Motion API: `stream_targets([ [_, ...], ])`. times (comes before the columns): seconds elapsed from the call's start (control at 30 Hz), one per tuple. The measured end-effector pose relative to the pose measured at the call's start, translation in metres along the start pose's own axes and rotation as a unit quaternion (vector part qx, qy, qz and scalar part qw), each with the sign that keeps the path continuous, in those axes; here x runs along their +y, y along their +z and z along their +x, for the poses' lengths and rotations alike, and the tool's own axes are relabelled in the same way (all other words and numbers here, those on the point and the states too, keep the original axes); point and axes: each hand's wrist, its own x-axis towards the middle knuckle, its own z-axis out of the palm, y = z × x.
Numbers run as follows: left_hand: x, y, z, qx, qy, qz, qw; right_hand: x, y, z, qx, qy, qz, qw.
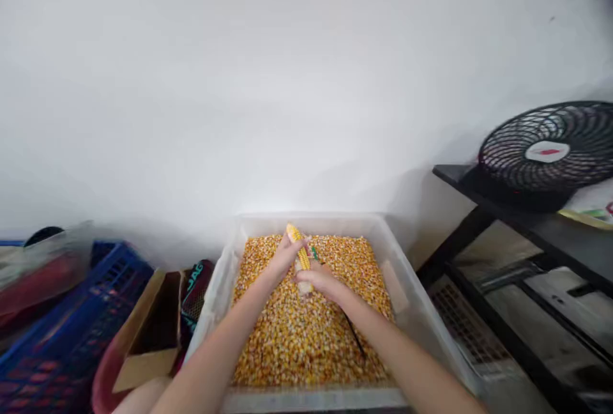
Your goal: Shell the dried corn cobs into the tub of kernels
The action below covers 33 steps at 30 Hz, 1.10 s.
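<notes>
An ear of corn (303, 259) with yellow kernels slants upright between my hands, above a white tub (416, 299) of loose corn kernels (306, 344). My left hand (286, 253) is closed around its upper part from the left. Lower down, my right hand (320, 278) grips the ear from the right, its thumb lying across it. A pale, cob-like piece shows just below the ear; its kind is unclear. Behind my right hand a small green object (314, 252) is partly hidden. A thin black cord or stick (355, 336) lies on the kernels, partly covered by my right forearm.
To the left are a blue plastic crate (62, 318), an open cardboard box (148, 366) in a reddish basin (106, 369), and a dark mesh bag (196, 289). A black fan (548, 149) stands on a black shelf (502, 209) at right. A white wall (306, 94) rises behind the tub.
</notes>
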Motion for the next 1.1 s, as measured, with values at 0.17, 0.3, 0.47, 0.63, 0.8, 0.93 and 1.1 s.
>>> stream_targets([
  [0.17, 0.004, -0.019, 0.002, -0.065, -0.010, 0.012, 0.998, 0.004, -0.013, 0.006, -0.111, 0.043, 0.064, 0.991],
  [0.3, 0.007, -0.016, -0.001, -0.104, -0.018, -0.041, 0.994, 0.004, -0.012, 0.008, -0.064, -0.044, 0.052, 0.996],
  [0.47, 0.007, -0.013, -0.004, -0.128, -0.045, -0.070, 0.988, 0.007, -0.007, 0.011, 0.010, -0.104, -0.015, 0.994],
  [0.63, 0.014, -0.015, -0.006, -0.151, -0.045, -0.092, 0.983, 0.010, -0.015, 0.010, -0.035, -0.081, 0.021, 0.996],
  [0.8, 0.015, -0.013, -0.007, -0.183, -0.056, -0.090, 0.977, 0.009, -0.016, 0.011, -0.043, -0.116, 0.032, 0.992],
  [0.93, 0.004, -0.003, -0.007, -0.067, -0.001, 0.004, 0.998, 0.014, -0.008, 0.017, 0.068, -0.141, -0.016, 0.988],
  [1.1, 0.001, -0.005, -0.004, -0.113, 0.016, 0.074, 0.991, 0.022, -0.011, 0.024, 0.057, -0.130, -0.040, 0.989],
])
